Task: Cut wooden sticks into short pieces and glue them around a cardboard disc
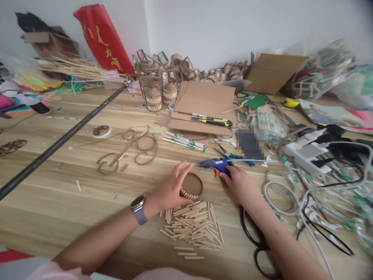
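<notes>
My left hand (170, 186) curves round the left side of a round cardboard base (192, 183), its thumb at the near rim and its fingers at the far side. Short wooden sticks stand along part of that rim. In my right hand (240, 182) is the handle of a blue hot glue gun (217, 164) with an orange trigger; its nozzle points left, just beyond the base. A clear glue stick juts out of its back. Right in front of the base lies a loose pile of short wooden sticks (194, 225).
Black-handled scissors (258, 249) lie under my right forearm. Pliers (239, 157), a tape roll (281, 197) and a white power strip (305, 155) with cables are to the right. Cardboard sheets (204, 97) carry utility knives. Small stick-covered baskets (153, 99) stand behind; a black bar (64, 136) crosses the left.
</notes>
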The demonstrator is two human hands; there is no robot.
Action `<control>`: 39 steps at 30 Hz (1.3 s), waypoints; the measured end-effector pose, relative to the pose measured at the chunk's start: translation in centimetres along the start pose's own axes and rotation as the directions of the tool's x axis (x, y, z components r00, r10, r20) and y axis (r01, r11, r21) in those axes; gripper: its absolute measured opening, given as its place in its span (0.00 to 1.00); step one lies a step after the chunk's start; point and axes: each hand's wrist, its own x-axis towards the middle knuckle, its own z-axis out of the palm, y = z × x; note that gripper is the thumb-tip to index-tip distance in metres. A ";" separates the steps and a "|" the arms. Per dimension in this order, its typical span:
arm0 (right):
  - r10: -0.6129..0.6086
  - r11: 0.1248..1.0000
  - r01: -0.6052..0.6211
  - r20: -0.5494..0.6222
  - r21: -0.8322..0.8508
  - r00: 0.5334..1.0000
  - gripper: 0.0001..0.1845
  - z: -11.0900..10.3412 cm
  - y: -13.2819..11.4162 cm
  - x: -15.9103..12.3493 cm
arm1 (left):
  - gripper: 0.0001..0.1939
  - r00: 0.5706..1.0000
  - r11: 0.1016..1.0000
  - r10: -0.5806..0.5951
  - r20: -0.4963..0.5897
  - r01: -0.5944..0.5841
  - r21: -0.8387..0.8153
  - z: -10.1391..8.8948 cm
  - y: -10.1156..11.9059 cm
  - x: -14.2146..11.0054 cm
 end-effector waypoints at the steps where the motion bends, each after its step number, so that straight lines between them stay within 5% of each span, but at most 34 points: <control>1: -0.002 1.000 0.002 -0.004 0.014 1.000 0.13 0.1 0.1 0.1 | 0.62 1.000 1.000 0.003 -0.004 -0.003 -0.016 0.0 -0.1 0.0; 7: -0.011 0.995 0.019 -0.077 0.102 0.997 0.16 -0.7 0.8 0.0 | 0.59 1.000 1.000 0.026 0.009 -0.026 0.012 -0.1 -0.1 0.1; 13: 0.019 0.922 0.031 -0.124 0.385 0.992 0.22 -3.1 0.8 -1.3 | 0.58 0.998 0.995 0.070 -0.001 -0.069 0.067 -0.3 0.1 0.2; 20: -0.069 0.780 0.020 0.053 0.625 0.996 0.16 -3.6 1.2 -3.2 | 0.56 0.995 0.995 0.088 -0.035 -0.086 0.058 -0.3 0.0 0.2; 25: -0.193 0.764 -0.012 0.247 0.645 0.950 0.19 -2.6 1.6 -3.8 | 0.58 0.997 0.999 0.031 -0.068 -0.031 0.008 -0.3 -0.1 0.3; 39: -0.364 0.793 0.173 0.228 0.584 0.903 0.20 -2.3 -0.6 -4.8 | 0.56 0.995 0.998 0.048 -0.089 -0.045 0.036 -0.1 -0.3 0.4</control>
